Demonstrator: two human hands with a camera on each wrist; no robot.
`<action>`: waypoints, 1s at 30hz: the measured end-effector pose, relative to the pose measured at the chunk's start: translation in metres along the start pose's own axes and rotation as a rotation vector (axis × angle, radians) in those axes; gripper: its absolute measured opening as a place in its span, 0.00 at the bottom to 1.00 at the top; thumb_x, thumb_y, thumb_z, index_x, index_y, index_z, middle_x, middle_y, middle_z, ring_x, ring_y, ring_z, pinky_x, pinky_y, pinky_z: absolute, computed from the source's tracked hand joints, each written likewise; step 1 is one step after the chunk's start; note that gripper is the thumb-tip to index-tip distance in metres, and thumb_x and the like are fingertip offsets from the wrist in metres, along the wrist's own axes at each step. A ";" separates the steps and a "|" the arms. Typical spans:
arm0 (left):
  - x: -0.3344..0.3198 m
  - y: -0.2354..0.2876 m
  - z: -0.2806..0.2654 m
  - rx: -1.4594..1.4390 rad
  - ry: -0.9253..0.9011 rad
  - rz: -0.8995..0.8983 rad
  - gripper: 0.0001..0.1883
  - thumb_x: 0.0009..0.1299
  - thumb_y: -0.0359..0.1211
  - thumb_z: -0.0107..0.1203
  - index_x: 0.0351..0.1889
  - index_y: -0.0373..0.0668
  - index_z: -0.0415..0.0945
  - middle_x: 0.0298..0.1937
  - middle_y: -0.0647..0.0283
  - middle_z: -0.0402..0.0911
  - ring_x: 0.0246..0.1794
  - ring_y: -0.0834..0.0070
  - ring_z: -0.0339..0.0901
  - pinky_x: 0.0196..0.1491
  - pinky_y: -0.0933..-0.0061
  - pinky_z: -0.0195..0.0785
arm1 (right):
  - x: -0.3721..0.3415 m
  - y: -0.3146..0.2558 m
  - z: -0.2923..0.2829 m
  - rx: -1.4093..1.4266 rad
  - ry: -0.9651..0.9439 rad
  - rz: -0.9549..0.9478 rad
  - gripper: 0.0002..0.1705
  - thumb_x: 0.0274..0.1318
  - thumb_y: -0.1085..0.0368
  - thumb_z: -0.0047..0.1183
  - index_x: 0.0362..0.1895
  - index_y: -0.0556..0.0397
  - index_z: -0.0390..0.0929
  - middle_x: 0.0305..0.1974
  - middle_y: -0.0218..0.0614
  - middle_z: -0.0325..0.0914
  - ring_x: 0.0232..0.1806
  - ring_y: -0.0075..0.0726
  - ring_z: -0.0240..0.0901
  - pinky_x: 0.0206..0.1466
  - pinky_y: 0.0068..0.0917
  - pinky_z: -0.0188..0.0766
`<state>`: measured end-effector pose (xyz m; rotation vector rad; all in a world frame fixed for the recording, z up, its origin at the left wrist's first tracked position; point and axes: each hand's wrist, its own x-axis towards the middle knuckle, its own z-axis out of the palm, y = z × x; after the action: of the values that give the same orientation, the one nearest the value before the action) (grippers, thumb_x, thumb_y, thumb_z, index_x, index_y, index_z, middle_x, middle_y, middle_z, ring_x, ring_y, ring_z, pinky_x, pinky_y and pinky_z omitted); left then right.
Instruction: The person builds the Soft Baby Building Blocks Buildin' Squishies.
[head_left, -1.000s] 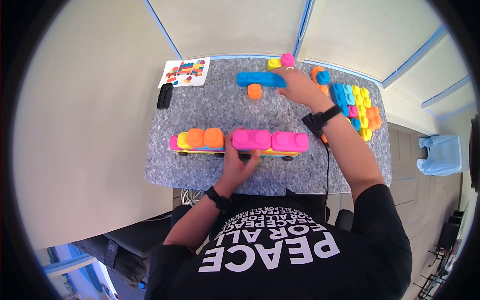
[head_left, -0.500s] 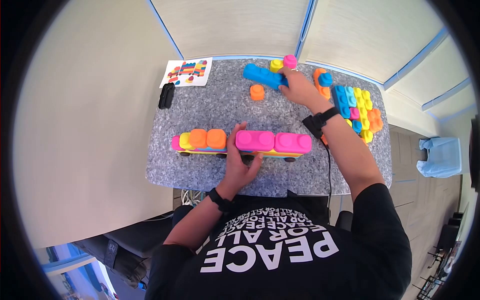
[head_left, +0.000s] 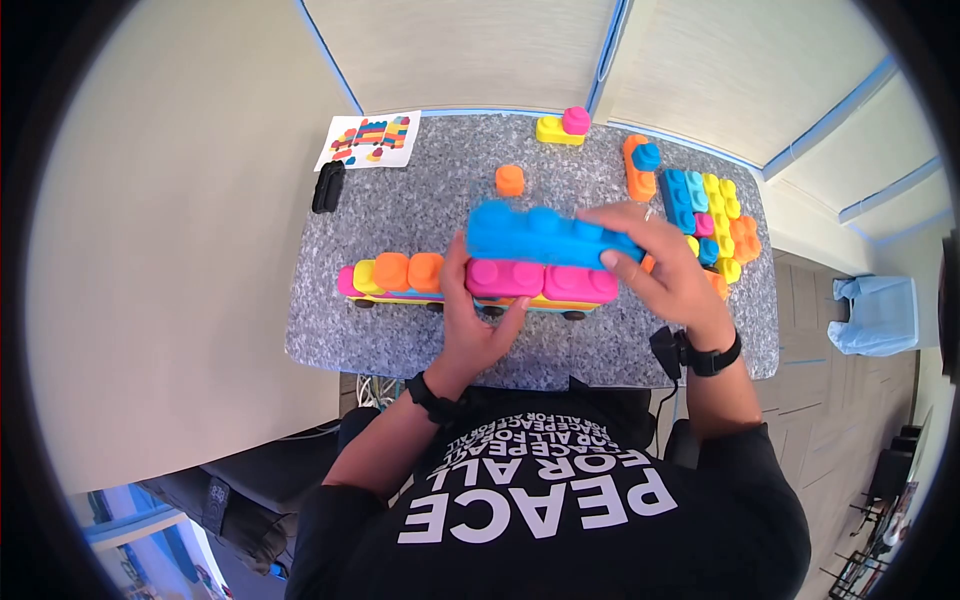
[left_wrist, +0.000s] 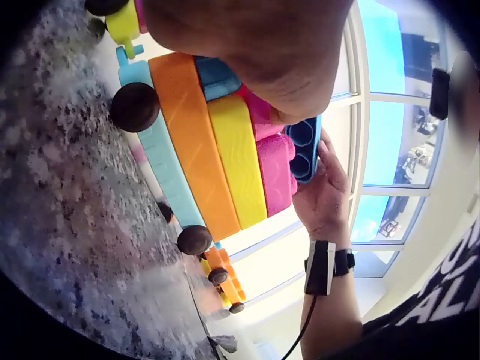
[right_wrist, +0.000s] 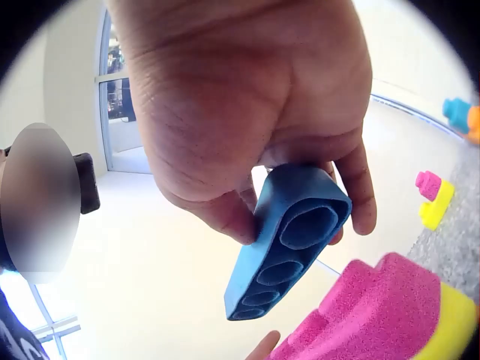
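Observation:
My right hand [head_left: 672,272] pinches one end of a long blue block [head_left: 545,235] between thumb and fingers, over the wheeled wagon. In the right wrist view, hollow rings show on the blue block's underside [right_wrist: 281,271]. My left hand [head_left: 472,325] grips the left end of that wagon, thumb on the near side and fingers on the far side. Two pink blocks [head_left: 582,284] form its top; yellow [left_wrist: 238,161], orange [left_wrist: 193,142] and light blue layers lie below, above dark wheels [left_wrist: 135,107]. Left of it stands a lower wagon topped with orange blocks [head_left: 408,271].
A loose orange block [head_left: 510,181] lies beyond the wagons. Behind are a yellow block with a pink one [head_left: 575,121], and an orange block [head_left: 638,180] bearing a blue one. Several blocks [head_left: 722,215] cluster right. A picture sheet [head_left: 368,140] and black object [head_left: 328,187] lie left.
My right hand has lifted the long blue block from the back of the table and brought it toward me, over the pink blocks. My left hand keeps its grip on the wagon.

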<state>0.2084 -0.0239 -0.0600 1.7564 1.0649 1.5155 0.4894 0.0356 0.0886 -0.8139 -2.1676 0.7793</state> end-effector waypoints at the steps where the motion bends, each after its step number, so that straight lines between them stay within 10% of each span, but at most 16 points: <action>1: -0.001 0.002 0.002 -0.045 0.016 -0.036 0.61 0.74 0.22 0.73 0.96 0.35 0.36 0.87 0.45 0.62 0.86 0.57 0.69 0.88 0.49 0.64 | -0.004 -0.004 0.003 -0.020 -0.009 -0.011 0.28 0.77 0.72 0.64 0.77 0.47 0.85 0.71 0.48 0.85 0.66 0.56 0.86 0.70 0.47 0.81; 30: -0.005 -0.004 0.002 -0.116 0.030 -0.113 0.51 0.78 0.29 0.74 0.91 0.35 0.50 0.76 0.49 0.73 0.76 0.60 0.78 0.79 0.54 0.73 | -0.037 -0.011 0.047 -0.253 0.072 -0.066 0.29 0.65 0.70 0.73 0.70 0.44 0.88 0.74 0.42 0.84 0.69 0.59 0.83 0.72 0.52 0.81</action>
<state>0.2095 -0.0264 -0.0661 1.5729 1.0518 1.5075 0.4712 -0.0111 0.0545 -0.8769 -2.2440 0.4406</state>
